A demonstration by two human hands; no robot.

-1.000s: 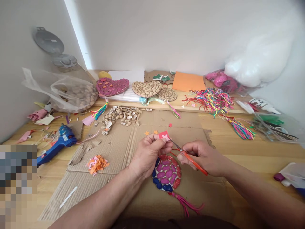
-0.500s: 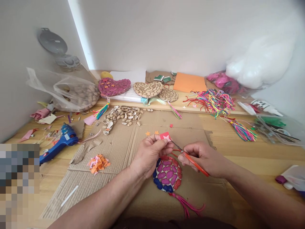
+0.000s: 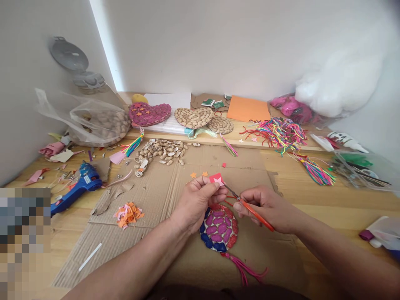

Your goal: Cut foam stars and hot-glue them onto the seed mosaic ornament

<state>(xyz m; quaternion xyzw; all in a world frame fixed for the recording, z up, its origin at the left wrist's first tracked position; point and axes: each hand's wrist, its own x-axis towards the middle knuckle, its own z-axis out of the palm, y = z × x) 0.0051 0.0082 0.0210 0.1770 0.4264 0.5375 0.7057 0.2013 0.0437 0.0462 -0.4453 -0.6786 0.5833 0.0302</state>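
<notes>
Between the thumb and fingers of my left hand [image 3: 198, 198] is a small red paper square [image 3: 213, 177] with a pink paper star [image 3: 218, 181] laid over it. My right hand [image 3: 265, 206] grips orange-handled scissors [image 3: 256, 216], their blades reaching the right edge of the paper. Below both hands lies a round ornament [image 3: 218, 228] covered in painted peanut shells, magenta in the middle with blue and red around, and a pink tassel [image 3: 243, 268] hangs from it. My left hand hides part of its upper left edge. Two orange stars [image 3: 193, 175] rest just beyond my left hand.
Cardboard [image 3: 150, 250] covers the table's middle. On it are paper scraps [image 3: 129, 214] and peanut shells [image 3: 162, 150]. A blue glue gun [image 3: 83, 183] lies left. Behind stand heart-shaped peanut pieces [image 3: 193, 117] and orange paper [image 3: 248, 108]; colourful tassels [image 3: 281, 133] lie right.
Almost nothing differs. The view has shifted very slightly; both hands, the paper and the scissors keep nearly the same position.
</notes>
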